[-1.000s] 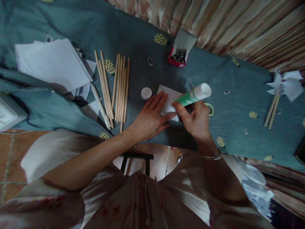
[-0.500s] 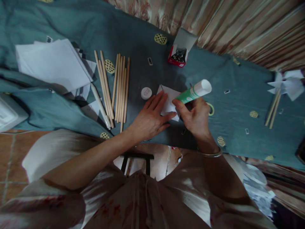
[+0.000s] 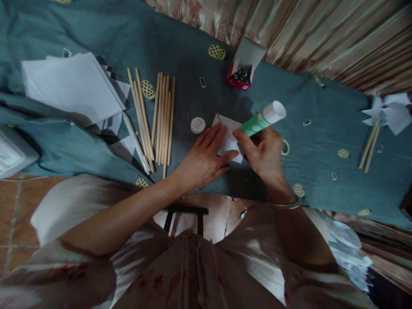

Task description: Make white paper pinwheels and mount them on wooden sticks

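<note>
A small piece of white paper (image 3: 228, 148) lies on the cloth, slit near its upper corner. My left hand (image 3: 206, 156) rests flat across its left part, fingers stretched and thumb apart. In my right hand (image 3: 265, 152) is a green and white glue stick (image 3: 260, 120), gripped between thumb and fingers. It leans to the upper right, with its lower end close over the paper; whether that end touches is hidden by my fingers. Left of the paper sits a round white cap (image 3: 198, 125). A pale green ring (image 3: 285, 147), partly hidden, lies just beyond my right hand.
Several wooden sticks (image 3: 163, 120) lie to the left, with a white pen (image 3: 137, 143) beside them. Farther left is a stack of white paper (image 3: 71, 88). An open red box (image 3: 238, 81) of small metal pieces stands behind. At far right lies a paper pinwheel (image 3: 388, 111).
The glue stick and my right hand have shifted slightly up, away from me, over the paper. My left hand stays in place.
</note>
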Demonstrator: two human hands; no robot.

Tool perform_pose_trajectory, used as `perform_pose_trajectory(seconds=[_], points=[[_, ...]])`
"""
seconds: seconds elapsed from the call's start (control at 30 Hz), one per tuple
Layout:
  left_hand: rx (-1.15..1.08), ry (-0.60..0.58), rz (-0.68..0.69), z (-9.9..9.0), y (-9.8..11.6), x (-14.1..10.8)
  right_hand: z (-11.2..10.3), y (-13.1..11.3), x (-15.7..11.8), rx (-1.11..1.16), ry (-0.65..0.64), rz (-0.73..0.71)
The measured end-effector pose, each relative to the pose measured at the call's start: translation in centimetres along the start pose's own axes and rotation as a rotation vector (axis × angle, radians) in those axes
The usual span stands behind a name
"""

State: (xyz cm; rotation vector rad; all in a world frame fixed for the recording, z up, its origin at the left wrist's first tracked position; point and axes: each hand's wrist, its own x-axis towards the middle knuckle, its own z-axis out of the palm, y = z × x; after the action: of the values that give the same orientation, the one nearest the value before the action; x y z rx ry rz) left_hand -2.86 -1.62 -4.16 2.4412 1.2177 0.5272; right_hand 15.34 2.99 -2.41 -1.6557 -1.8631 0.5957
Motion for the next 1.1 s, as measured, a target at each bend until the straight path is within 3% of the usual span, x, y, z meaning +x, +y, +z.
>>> perform_pose_trajectory(seconds=[0.3, 0.67, 1.1], points=[[-0.010, -0.011, -0.008, -0.25, 0.10, 0.05, 0.31, -0.05, 0.63, 0.064, -0.012, 0.050], [-0.009, -0.001, 0.000, -0.09, -0.01, 0.06, 0.32, -0.39, 0.53, -0.010, 0.009, -0.043], [-0.008, -0.003, -0.001, -0.15, 0.10, 0.08, 0.55, -0.76, 0.43, -0.012, -0.008, -0.052]])
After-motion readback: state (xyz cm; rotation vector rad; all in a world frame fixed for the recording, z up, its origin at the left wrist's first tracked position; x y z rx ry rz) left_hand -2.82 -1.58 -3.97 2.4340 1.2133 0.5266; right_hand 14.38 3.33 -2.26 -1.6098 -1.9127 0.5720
